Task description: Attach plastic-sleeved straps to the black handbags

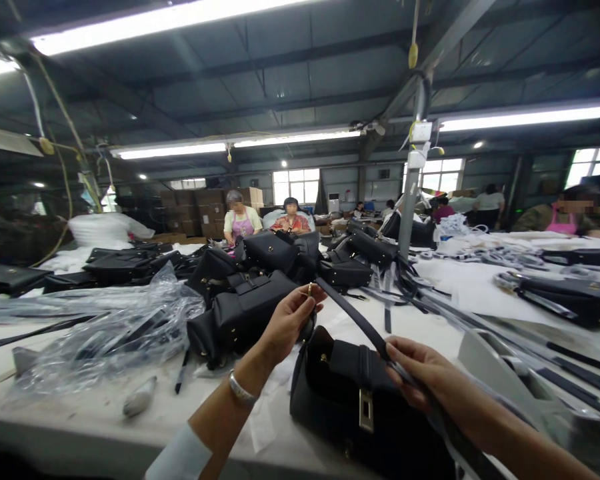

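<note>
A black handbag (353, 400) with a metal clasp lies on the white table (80, 420) right in front of me. Its long black strap (353, 317) runs up and left from my right hand to my left. My left hand (290, 320), with a silver bracelet on the wrist, pinches the strap's end by a small gold fitting. My right hand (420, 373) is closed round the strap lower down, above the bag's right side.
A pile of black handbags (260, 280) lies behind my hands. Crumpled clear plastic bags (120, 327) lie at the left. Loose black straps (570, 373) cross the table at the right. A metal post (410, 200) stands beyond. Several people sit at the far end.
</note>
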